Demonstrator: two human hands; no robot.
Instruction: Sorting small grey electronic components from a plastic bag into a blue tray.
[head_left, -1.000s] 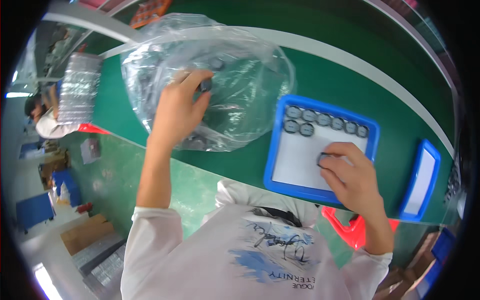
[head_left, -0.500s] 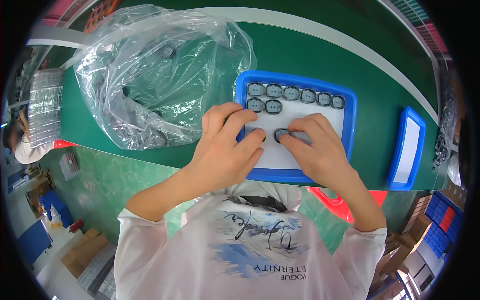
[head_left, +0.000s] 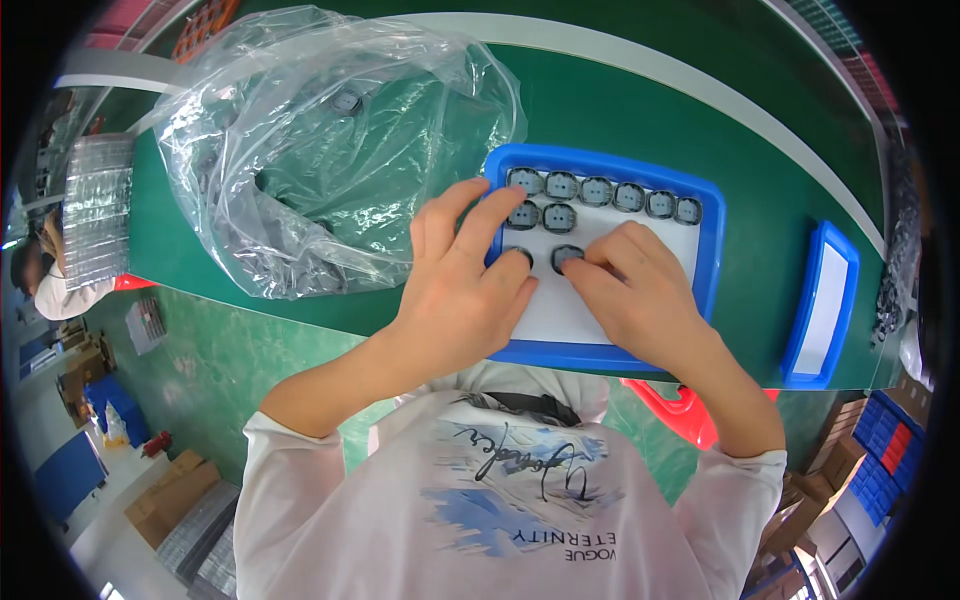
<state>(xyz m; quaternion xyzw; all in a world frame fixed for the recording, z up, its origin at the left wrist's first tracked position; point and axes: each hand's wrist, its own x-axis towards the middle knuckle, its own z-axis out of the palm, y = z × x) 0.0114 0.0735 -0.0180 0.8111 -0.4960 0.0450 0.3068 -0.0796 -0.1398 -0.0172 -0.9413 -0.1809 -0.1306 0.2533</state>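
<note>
While your right hand (head_left: 640,290) pinches round grey plastic part (head_left: 567,256), face up in blue tray (head_left: 600,160), long axis unclear, left hand (head_left: 460,280) partly covers second part (head_left: 519,254), fingers spread, thumb's grip hidden; eight similar parts (head_left: 597,191) beyond, clear plastic bag (head_left: 345,190) left.

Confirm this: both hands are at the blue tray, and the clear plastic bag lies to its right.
Wrong side: the clear plastic bag lies to the left of the blue tray, as the head view shows. The left hand and right hand are indeed at the tray.
</note>
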